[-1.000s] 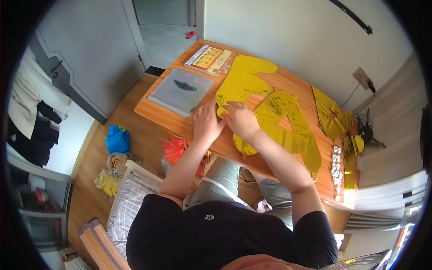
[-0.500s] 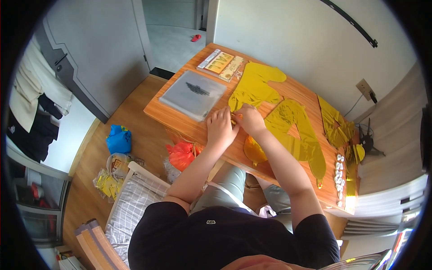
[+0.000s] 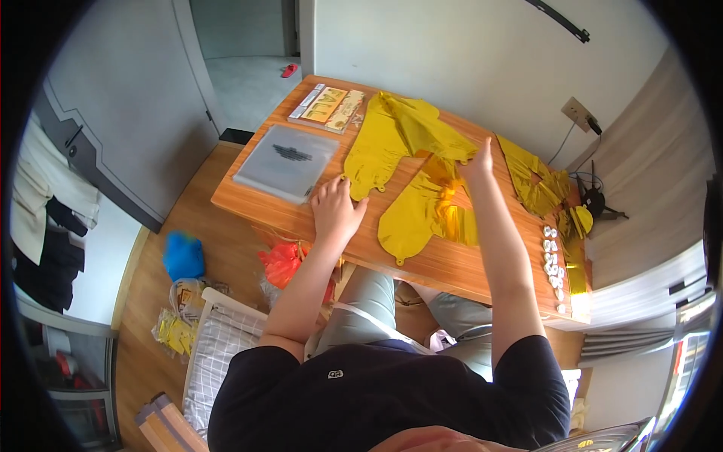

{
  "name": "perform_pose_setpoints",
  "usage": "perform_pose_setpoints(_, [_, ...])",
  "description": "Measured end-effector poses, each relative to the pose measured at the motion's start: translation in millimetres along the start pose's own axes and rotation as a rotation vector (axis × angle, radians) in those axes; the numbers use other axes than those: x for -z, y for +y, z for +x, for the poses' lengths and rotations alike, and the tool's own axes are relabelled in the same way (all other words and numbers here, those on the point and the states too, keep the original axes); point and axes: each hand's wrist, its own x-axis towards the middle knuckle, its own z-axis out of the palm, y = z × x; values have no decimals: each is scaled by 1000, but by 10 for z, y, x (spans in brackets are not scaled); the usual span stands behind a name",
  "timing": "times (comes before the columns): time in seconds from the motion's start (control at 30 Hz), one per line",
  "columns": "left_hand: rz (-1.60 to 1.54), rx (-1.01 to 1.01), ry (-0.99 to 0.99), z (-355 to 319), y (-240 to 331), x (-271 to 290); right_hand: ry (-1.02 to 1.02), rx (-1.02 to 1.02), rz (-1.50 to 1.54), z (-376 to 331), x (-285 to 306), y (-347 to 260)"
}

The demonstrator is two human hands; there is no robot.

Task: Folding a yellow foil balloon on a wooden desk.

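Here, at the frame's upper centre, we have a flat gold foil balloon (image 3: 373, 147), its right end pinched in our right hand (image 3: 479, 160), right of centre. Our left hand (image 3: 338, 212), near the middle, lies spread on the wooden table (image 3: 367, 241), just beside the balloon's lower edge.

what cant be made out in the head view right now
All in the head view:
Right hand: fingertips hidden by the hand itself, so its exact grip on the far gold foil piece is unclear
Near gold foil piece: right part hidden behind the right forearm
White objects: too small to identify
Blue bag: blurred
Gray door: cut off by the top edge
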Motion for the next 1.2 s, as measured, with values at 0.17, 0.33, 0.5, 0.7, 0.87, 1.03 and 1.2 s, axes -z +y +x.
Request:
perform_pose_setpoints(0.17, [-44,-78,-11,154,329,-68,-71,419,49,541,1026,-1693])
perform_pose_setpoints(0.33, [14,-14,-83,102,239,-4,46,574,-7,-81,825,-1921])
perform_pose_setpoints(0.5, [0,-43,-78,121,315,-10,-31,862,-230,-503,745,-2479])
perform_pose_setpoints(0.7, [60,-24,-114,123,294,-37,-99,1838,-997,-1555,480,-2410])
perform_pose_setpoints(0.87, [39,-45,-100,151,331,-25,-759,1946,-1695,-1766,1090,-1522])
perform_pose_setpoints(1.03, [9,-69,-75,123,327,6,-985,1484,-1537,-2010,1885,-718])
perform_pose_setpoints(1.2, [-33,-368,-254,54,554,202,-946,1341,-1571,-2318,2427,-368])
